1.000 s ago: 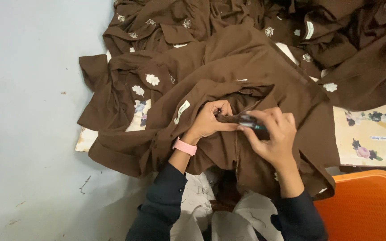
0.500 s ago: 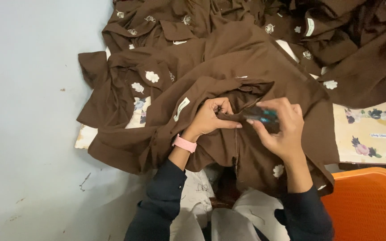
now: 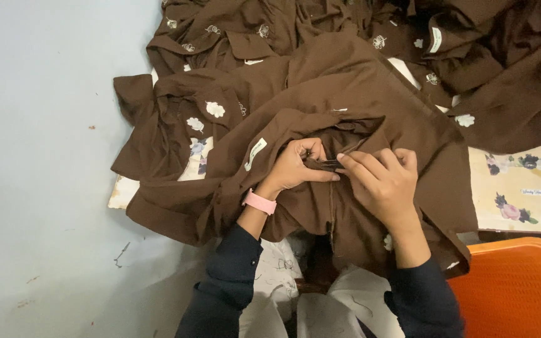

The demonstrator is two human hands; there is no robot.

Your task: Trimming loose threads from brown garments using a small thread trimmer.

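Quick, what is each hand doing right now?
Left hand: closed, pinching a fold of the brown garment.
Right hand: fingers bent, pressing on the same fold.

Open passage lies along the pale grey floor [image 3: 45, 188] on the left, bare up to the edge of the heaped brown garments [image 3: 320, 81]. Ahead and to the right the heap covers the table [image 3: 521, 194] almost wholly, leaving only a flowered strip exposed. An orange chair [image 3: 515, 288] blocks the lower right corner.
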